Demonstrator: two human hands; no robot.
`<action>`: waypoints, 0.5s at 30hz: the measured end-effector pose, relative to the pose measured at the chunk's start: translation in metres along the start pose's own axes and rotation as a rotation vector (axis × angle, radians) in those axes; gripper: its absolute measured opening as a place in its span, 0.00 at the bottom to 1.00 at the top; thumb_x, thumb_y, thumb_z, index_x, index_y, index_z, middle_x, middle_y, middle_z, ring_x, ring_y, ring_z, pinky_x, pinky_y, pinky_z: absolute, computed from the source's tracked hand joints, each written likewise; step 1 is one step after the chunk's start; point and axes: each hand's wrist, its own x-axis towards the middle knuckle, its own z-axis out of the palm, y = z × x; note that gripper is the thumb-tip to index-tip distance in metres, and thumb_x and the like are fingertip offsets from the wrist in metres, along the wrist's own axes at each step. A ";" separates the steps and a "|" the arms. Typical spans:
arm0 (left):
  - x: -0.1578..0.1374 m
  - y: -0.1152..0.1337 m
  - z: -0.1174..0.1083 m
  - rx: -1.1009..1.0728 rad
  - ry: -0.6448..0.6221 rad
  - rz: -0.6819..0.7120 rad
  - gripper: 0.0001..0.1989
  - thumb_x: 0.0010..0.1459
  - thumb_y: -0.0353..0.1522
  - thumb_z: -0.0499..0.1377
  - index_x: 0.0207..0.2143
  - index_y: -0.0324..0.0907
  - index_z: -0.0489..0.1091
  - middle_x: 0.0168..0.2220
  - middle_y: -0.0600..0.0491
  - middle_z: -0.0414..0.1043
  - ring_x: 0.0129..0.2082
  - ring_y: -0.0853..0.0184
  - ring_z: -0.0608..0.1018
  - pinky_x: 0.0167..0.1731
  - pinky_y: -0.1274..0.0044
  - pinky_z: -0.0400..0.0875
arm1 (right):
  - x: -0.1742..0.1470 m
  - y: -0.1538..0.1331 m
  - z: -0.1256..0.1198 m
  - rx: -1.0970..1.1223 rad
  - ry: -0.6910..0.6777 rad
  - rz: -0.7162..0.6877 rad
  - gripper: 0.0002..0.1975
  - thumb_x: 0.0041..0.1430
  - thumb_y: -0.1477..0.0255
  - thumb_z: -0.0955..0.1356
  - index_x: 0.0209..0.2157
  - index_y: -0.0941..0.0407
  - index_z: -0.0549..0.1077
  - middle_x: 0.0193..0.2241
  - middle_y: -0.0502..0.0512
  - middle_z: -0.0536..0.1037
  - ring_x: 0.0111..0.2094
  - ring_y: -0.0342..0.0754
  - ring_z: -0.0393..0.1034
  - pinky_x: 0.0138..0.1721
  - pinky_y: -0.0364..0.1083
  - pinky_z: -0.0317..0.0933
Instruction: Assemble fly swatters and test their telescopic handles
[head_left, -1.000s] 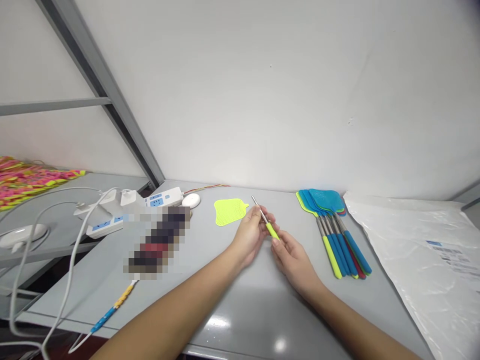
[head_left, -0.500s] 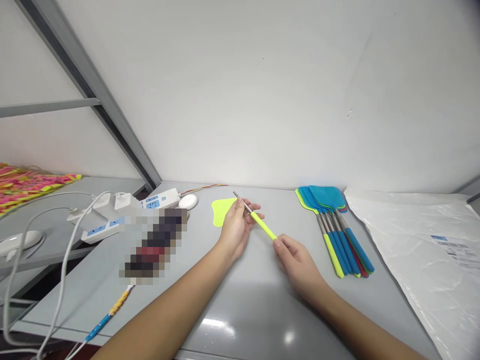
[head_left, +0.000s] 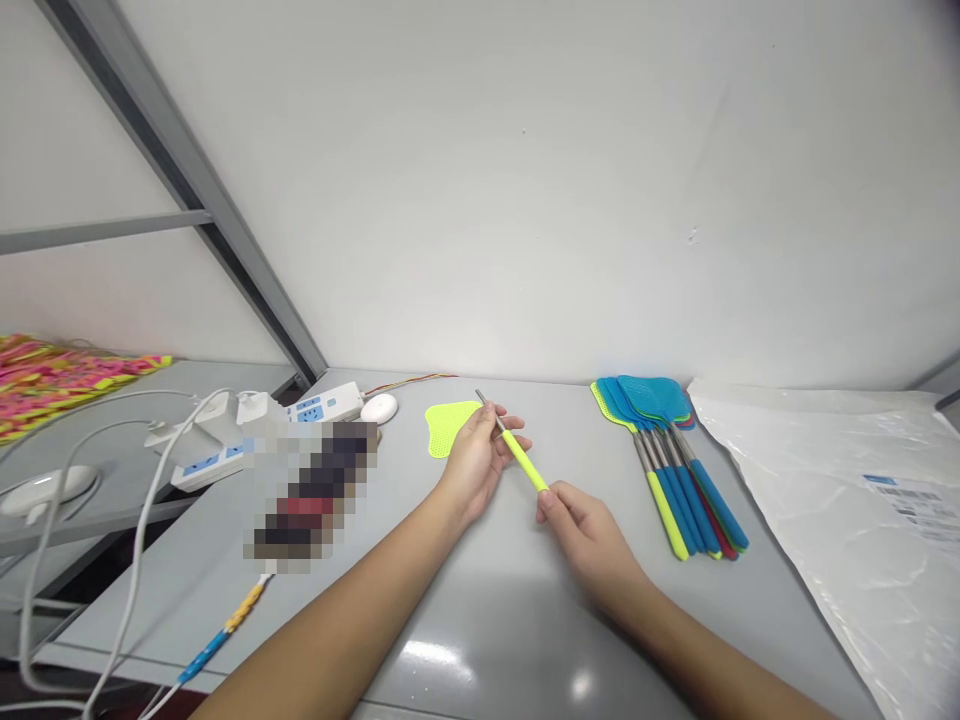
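A yellow-gripped fly swatter handle (head_left: 526,463) with a thin metal rod slants between my hands above the grey table (head_left: 480,620). My left hand (head_left: 478,450) pinches the metal rod close to its upper end, other fingers loosely curled behind. My right hand (head_left: 585,522) closes round the lower end of the yellow grip. Flat on the table behind my left hand lies a yellow perforated swatter head (head_left: 445,428), partly covered by that hand. To the right, several fly swatters (head_left: 679,480) lie bundled, mostly with blue heads and blue grips, one grip yellow.
A white plastic mailing bag (head_left: 832,500) covers the table's right side. On the left are power strips (head_left: 326,403) with plugs and cables, a round white object (head_left: 379,408) and a pixelated item (head_left: 315,495). Pink and yellow strips (head_left: 67,375) lie farther left.
The right hand has shifted slightly left and down with the grip end. Less of the metal rod shows beyond the left thumb. The rest looks the same apart from slight camera movement.
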 end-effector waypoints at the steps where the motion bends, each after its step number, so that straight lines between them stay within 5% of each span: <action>1: -0.002 0.000 0.001 0.009 -0.021 -0.010 0.13 0.62 0.43 0.56 0.38 0.42 0.65 0.33 0.53 0.73 0.26 0.67 0.78 0.35 0.71 0.73 | 0.000 -0.001 0.000 -0.003 -0.011 -0.001 0.19 0.65 0.56 0.59 0.28 0.55 0.66 0.19 0.44 0.56 0.22 0.41 0.50 0.24 0.42 0.44; 10: -0.024 0.003 0.018 0.085 -0.360 -0.147 0.14 0.62 0.42 0.55 0.36 0.40 0.69 0.36 0.49 0.74 0.32 0.66 0.77 0.35 0.74 0.70 | 0.003 -0.003 0.003 0.177 0.014 0.049 0.16 0.63 0.56 0.61 0.32 0.55 0.65 0.19 0.42 0.54 0.21 0.40 0.47 0.22 0.41 0.44; 15: -0.026 0.001 0.018 0.088 -0.384 -0.161 0.13 0.62 0.40 0.56 0.37 0.39 0.72 0.40 0.47 0.74 0.39 0.66 0.75 0.41 0.75 0.69 | 0.004 0.003 0.008 0.274 0.019 0.029 0.19 0.64 0.53 0.59 0.28 0.53 0.59 0.17 0.40 0.53 0.17 0.38 0.45 0.18 0.40 0.42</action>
